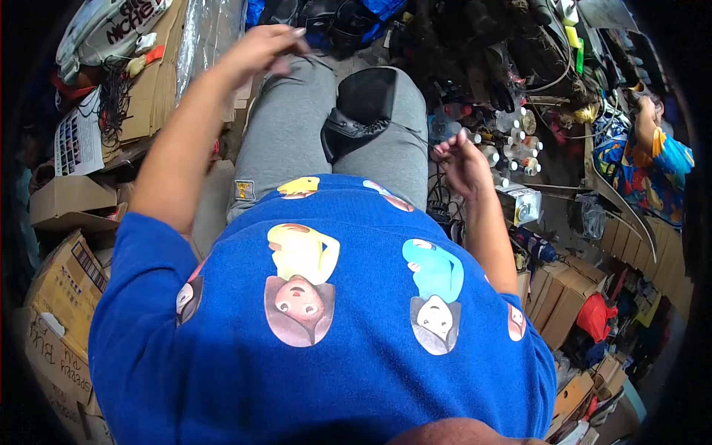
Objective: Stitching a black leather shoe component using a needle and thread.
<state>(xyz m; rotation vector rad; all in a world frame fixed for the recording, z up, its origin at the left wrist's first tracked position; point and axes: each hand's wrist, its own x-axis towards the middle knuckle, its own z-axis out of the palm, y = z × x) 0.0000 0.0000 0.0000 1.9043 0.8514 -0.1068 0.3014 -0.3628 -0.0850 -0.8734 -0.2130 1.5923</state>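
Between my grey-trousered thighs rests a black shoe (356,129), tilted, with its dark flat sole part (366,95) on the far side. A thin dark thread (412,134) runs from the shoe across my right thigh to my right hand (467,163), whose fingers are pinched together on it. My left hand (268,50) is raised above my left knee, fingers curled and partly blurred. A short dark line by its fingertips looks like thread too. Neither hand touches the shoe.
Several capped plastic bottles (519,144) stand on the right, near a clear square container (525,206). Flattened cardboard (152,96) and an open carton (70,204) lie left. Another person's arm (649,122) shows at far right. Black and blue bags (334,26) lie ahead.
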